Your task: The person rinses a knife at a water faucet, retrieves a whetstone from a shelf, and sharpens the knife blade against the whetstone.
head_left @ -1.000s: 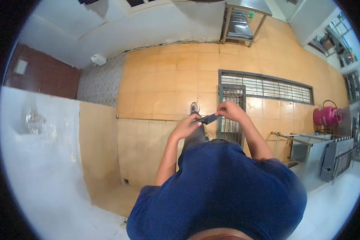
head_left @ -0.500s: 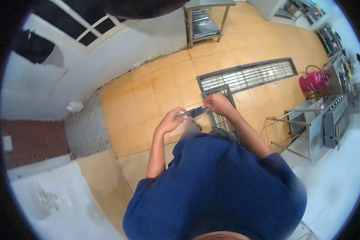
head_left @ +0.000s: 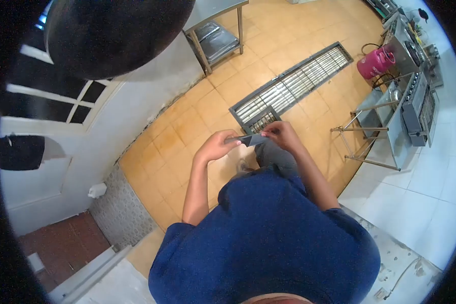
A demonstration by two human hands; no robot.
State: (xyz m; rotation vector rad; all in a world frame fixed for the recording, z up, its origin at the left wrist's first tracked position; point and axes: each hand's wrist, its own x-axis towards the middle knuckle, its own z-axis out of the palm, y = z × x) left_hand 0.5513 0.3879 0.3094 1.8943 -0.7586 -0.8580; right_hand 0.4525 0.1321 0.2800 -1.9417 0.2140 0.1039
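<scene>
In front of my waist I hold a thin, dark, flat rectangular object between both hands. My left hand is closed on its left end, thumb along the near edge. At the other end, my right hand pinches the right corner with its fingertips. A paler patch shows on the object's face near the middle. It is too small to tell exactly what it is.
Below lies a metal floor grate in tan tiles. A steel table stands ahead by the wall. To the right are a pink gas cylinder, a metal stand and a grey stove. A dark round shape blocks the upper left.
My view has turned, so the grate and the stand sit at a different angle. Both hands still hold the dark object, which now lies more level, with its face more visible.
</scene>
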